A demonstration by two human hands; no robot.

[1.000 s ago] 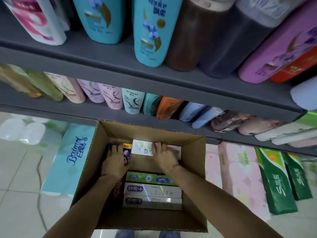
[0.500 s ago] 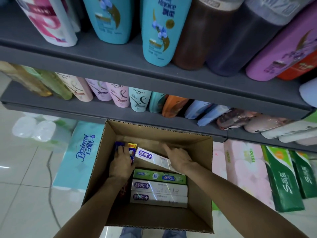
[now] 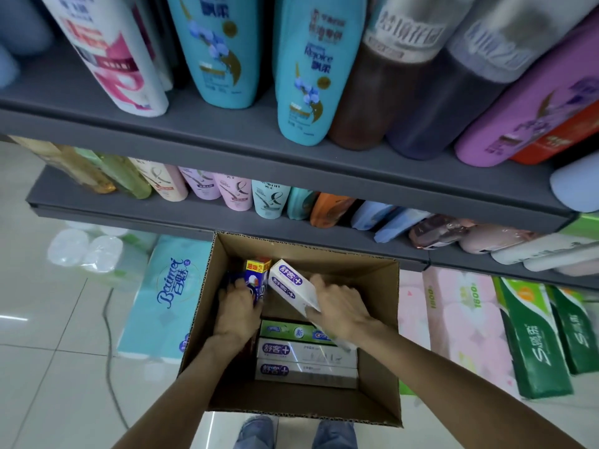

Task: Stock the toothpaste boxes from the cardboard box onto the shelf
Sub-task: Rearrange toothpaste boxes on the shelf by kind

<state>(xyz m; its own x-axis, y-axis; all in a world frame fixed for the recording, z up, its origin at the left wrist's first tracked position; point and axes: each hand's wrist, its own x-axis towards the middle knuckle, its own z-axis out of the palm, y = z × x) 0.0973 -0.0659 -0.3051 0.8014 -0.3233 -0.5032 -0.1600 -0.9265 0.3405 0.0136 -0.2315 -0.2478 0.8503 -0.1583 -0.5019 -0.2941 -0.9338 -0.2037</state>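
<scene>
Both hands are inside the open cardboard box (image 3: 379,319). The left hand (image 3: 238,311) grips a blue toothpaste box (image 3: 256,275) upright at the box's left wall. The right hand (image 3: 342,307) grips a white toothpaste box (image 3: 290,285), tilted, above three toothpaste boxes (image 3: 304,354) lying flat on the box floor.

I count one cardboard box (image 3: 379,335) and five toothpaste boxes: three lying flat (image 3: 304,351) in it, one blue one (image 3: 256,280) and one white one (image 3: 291,286) in my two hands (image 3: 238,311). The upper shelf (image 3: 227,134) shows seven big bottles (image 3: 304,79), plus part of an orange one. Two green packs (image 3: 531,338) stand at the right.
</scene>
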